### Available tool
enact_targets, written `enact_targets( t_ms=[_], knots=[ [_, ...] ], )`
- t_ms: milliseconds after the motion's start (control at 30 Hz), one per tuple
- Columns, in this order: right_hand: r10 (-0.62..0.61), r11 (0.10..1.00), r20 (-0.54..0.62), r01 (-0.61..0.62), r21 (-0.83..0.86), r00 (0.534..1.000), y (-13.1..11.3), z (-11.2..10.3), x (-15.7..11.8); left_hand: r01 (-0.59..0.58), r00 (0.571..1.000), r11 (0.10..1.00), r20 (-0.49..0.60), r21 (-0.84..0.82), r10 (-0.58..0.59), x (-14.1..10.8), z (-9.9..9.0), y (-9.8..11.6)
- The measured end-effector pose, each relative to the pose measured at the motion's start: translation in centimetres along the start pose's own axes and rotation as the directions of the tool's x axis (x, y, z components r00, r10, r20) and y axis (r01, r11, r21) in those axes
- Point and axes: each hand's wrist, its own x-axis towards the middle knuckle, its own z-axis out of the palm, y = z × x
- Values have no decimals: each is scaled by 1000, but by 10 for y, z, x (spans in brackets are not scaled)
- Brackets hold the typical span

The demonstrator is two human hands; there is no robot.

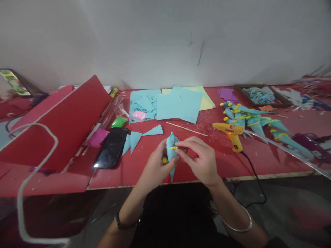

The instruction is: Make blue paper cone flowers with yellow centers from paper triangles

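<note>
Head view, the only one available. A person sits at a red desk [147,150] with both hands brought together near its front edge. The piece under work, a blue paper cone [169,155], is held there upright, its wide end up and its point down.

Left hand [156,165]: grip closed round the body of the cone, thumb across the front. A yellow ball [164,160] shows beside its fingers; whether it belongs to the cone's trim I cannot tell.

Right hand [203,158]: thumb and fingertips drawn nearly together at the right end of a beaded yellow strip [174,147] lying across the cone. Whether they pinch the strip or merely press it, I cannot tell.

Step in hand, in my judgement: laying and seating the yellow trim round the cone. Several trimmed cones [256,125] in a heap at the right carry similar yellow bands, which supports this reading. The next move would call for a steady left grip, light enough not to crush the paper, while the right guides the strip's free end round and presses it flat.

Also noted: a yellow glue gun [230,130] lies just beside the heap, unattended; loose blue cut pieces [135,140] lie to the left, by a phone [111,148].
</note>
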Motion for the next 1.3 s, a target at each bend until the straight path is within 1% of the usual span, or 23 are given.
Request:
enact_targets(
  t_ms=[267,400,533,667,867,1000,1100,1233,1300],
  knots=[
    [39,998,42,-42,52,998,-1,-3,0,15,1000,1000,15,18,-15,0,-2,-1],
    [40,998,33,-42,55,999,-1,-3,1,11,999,1000,33,-23,-10,0,-1,0],
    [33,998,30,-34,57,999,0,-3,1,20,999,1000,33,7,-21,0,-2,1],
    [58,989,41,-63,135,997,1,-4,0,28,998,999,48,-18,-27,0,-3,4],
    [195,967,-93,-176,184,976,0,-4,-3,53,995,992,86,-114,-43,1,-3,8],
    [235,951,-118,-203,234,965,-2,-4,-4,55,994,988,97,-146,-41,1,-2,8],
    [223,955,-129,-190,226,966,-3,-4,-5,70,994,988,88,-141,-58,2,-1,8],
    [149,983,-162,-129,132,975,-4,-5,-5,96,992,985,91,-146,-83,2,1,8],
    [155,981,-187,-129,143,970,-4,-5,-4,94,992,986,97,-139,-81,2,1,8]
  ],
)
